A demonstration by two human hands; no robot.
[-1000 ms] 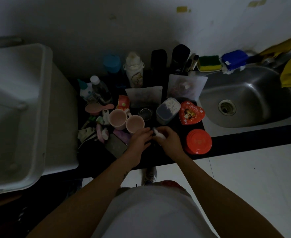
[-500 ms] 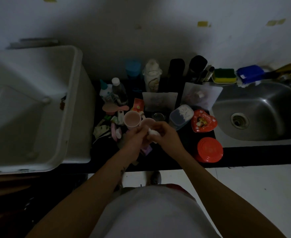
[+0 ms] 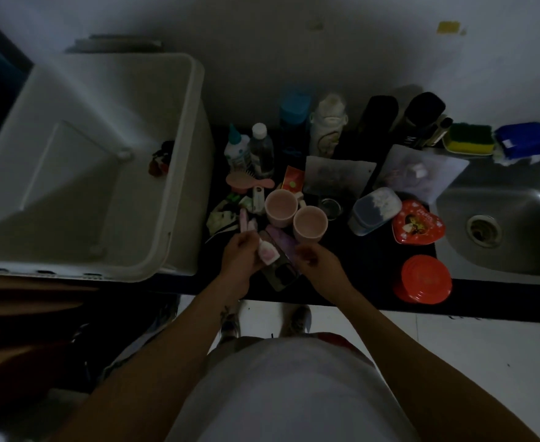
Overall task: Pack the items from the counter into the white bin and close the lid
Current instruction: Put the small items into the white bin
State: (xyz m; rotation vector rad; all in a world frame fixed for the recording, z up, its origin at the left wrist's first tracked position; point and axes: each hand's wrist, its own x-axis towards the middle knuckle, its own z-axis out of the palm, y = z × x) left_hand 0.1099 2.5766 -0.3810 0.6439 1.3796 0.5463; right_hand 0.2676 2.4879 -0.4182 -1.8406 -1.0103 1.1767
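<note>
Small pink-white item (image 3: 268,252), prob. light & soft, sits pinched in left hand (image 3: 241,258); right hand (image 3: 318,261) curled alongside, grip unclear; best held mid-body.

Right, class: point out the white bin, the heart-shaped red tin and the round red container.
white bin (image 3: 182,148): head view, on its right rim.
heart-shaped red tin (image 3: 418,223): head view, middle of its lid.
round red container (image 3: 426,279): head view, middle of its top.

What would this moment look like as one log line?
left hand: holds small pink-white item | right hand: grip unclear | white bin: open
</note>
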